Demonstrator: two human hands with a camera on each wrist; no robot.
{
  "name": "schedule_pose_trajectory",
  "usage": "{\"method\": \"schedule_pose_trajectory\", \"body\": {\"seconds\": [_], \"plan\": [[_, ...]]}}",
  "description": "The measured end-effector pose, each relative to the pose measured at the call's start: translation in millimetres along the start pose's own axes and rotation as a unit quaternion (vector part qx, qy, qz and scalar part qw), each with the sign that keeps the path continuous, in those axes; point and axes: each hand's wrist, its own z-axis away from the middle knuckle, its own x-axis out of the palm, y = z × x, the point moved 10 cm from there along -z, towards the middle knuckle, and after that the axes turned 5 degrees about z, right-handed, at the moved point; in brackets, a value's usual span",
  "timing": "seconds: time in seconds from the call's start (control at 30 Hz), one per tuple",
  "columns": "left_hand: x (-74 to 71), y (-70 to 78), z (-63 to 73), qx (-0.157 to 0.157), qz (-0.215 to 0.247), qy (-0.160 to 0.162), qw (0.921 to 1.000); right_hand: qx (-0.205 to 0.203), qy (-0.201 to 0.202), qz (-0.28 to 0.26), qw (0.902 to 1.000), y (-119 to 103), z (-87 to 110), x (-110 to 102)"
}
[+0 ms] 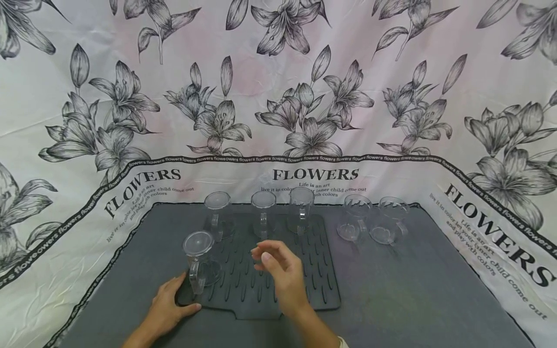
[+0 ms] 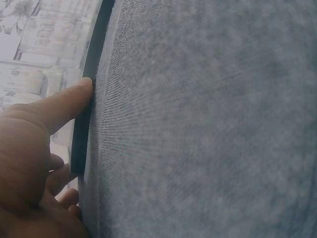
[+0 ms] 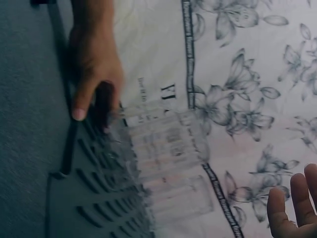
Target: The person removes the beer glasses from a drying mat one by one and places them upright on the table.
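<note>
My left hand [image 1: 167, 302] holds the near left corner of a dark ridged drying mat [image 1: 256, 311]. Its thumb lies against the front edge and its fingers lie along the left side, as the thumb [image 2: 69, 101] in the left wrist view also shows. Just beyond that hand, a clear glass mug [image 1: 197, 244] stands upside down on the mat, handle toward me. Over the mat's middle hovers my right hand [image 1: 287, 278], fingers loosely bent and holding nothing. Behind it, more upturned glass mugs [image 1: 263, 200] line the mat's far side.
Two clear glass mugs [image 1: 357, 208] [image 1: 393, 208] stand upright on the grey cloth to the right of the mat. A white flower-printed curtain [image 1: 313, 106] rises behind the table and along both sides.
</note>
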Motion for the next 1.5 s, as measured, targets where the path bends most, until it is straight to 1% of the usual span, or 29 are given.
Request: {"method": "schedule_pose_trajectory", "body": {"seconds": [0.17,0.27,0.4,0.47,0.57,0.63,0.77,0.97,1.1,1.5], "plan": [[0.9,-1.2,0.8,-0.005,0.001,-0.004,1.0000,0.033,-0.023,-0.009,0.9992,24,4.9,23],[0.6,1.5,0.7,0.001,0.000,0.000,1.0000,0.057,-0.038,-0.013,0.9976,39,8.7,37],[-1.6,5.2,1.5,0.016,-0.003,0.015,0.9998,0.075,-0.051,-0.016,0.9957,55,13.3,55],[-2.3,5.1,2.0,0.019,-0.001,0.018,0.9997,0.083,-0.056,-0.012,0.9949,63,15.7,63],[-2.2,2.9,2.0,0.014,-0.001,0.016,0.9998,0.093,-0.063,-0.004,0.9937,71,18.6,73],[-1.1,1.3,1.8,0.006,0.000,0.008,0.9999,0.100,-0.065,0.002,0.9929,77,20.3,79],[0.4,1.3,1.6,0.001,-0.001,-0.001,1.0000,0.107,-0.067,0.010,0.9920,87,23.2,88],[0.1,2.7,1.6,0.008,0.000,0.001,1.0000,0.112,-0.084,0.046,0.9891,97,27.0,99],[-0.8,2.7,2.0,0.011,-0.001,0.007,0.9999,0.119,-0.081,0.066,0.9875,102,28.6,105],[-4.4,5.8,3.2,0.043,-0.004,0.034,0.9985,0.136,-0.078,0.099,0.9827,111,29.2,118]]}}
